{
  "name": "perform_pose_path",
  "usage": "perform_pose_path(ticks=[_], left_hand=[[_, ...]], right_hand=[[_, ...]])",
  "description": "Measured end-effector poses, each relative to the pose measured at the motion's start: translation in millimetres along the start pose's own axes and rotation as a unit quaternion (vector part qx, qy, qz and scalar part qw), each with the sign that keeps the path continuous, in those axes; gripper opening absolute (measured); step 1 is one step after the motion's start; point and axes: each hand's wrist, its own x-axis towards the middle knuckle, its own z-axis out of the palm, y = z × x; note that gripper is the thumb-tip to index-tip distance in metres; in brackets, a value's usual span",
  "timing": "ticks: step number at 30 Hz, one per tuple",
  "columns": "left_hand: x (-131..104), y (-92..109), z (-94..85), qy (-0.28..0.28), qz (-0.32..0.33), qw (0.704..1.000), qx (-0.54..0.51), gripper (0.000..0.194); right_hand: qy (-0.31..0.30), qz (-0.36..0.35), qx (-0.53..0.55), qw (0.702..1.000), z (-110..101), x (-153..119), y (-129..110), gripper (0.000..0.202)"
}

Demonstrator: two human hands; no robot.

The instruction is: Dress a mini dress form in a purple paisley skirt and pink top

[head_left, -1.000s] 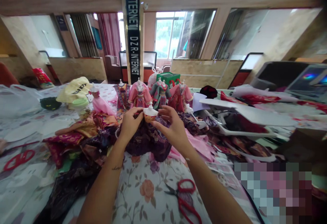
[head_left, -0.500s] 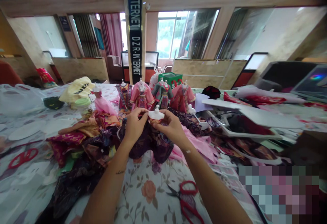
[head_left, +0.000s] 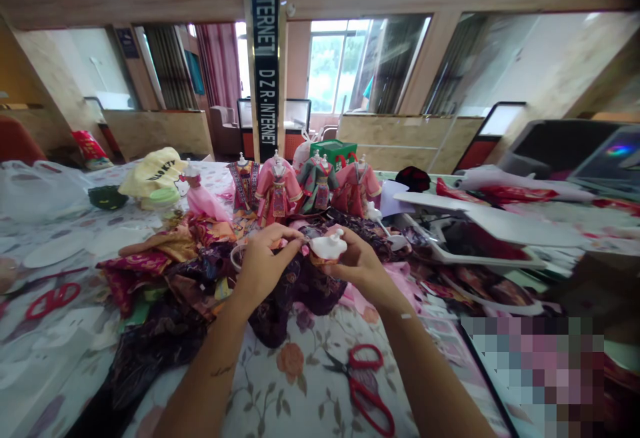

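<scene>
A small white doll-sized dress form (head_left: 329, 247) is tilted to the right in the grip of my right hand (head_left: 366, 266), whose fingers wrap its side. Dark purple patterned cloth (head_left: 320, 293) hangs below it, with an orange band at its top. Close by on the left, the thumb and forefinger of my left hand (head_left: 267, 258) pinch together beside the form. What lies between them is too small to make out. Below my hands, red-handled scissors (head_left: 364, 385) lie with blades parted on the floral tablecloth (head_left: 280, 398).
Several dressed doll forms (head_left: 279, 188) stand in a row behind my hands. Heaped fabric (head_left: 165, 265) lies to the left, near another pair of red scissors (head_left: 53, 300). At right are pink cloth (head_left: 400, 285) and a white tray (head_left: 500, 259). A green box (head_left: 334, 151) stands behind the dolls.
The dress form has moved right and slightly down and now leans to the right. My left hand has drawn slightly apart from it, still pinching. The dark cloth has shifted with it.
</scene>
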Motion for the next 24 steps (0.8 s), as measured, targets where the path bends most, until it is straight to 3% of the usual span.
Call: perform_pose_path(ticks=[5, 10, 19, 24], left_hand=[[-9.3, 15.3, -0.6, -0.034, 0.040, 0.998, 0.019, 0.009], [-20.9, 28.3, 6.4, -0.027, 0.101, 0.992, 0.072, 0.011], [-31.9, 36.4, 14.2, -0.024, 0.114, 0.987, 0.111, 0.023], [-34.0, 33.4, 19.8, -0.001, 0.123, 0.984, 0.127, 0.024]], right_hand=[[-0.056, 0.008, 0.033, 0.998, -6.5, -13.4, -5.0, 0.045], [-0.094, 0.017, 0.022, 0.995, -14.5, -24.8, -10.5, 0.043], [-0.045, 0.029, 0.027, 0.998, -15.7, -30.1, -12.0, 0.043], [-0.061, 0.023, -0.005, 0.998, -15.1, -29.6, -16.7, 0.040]])
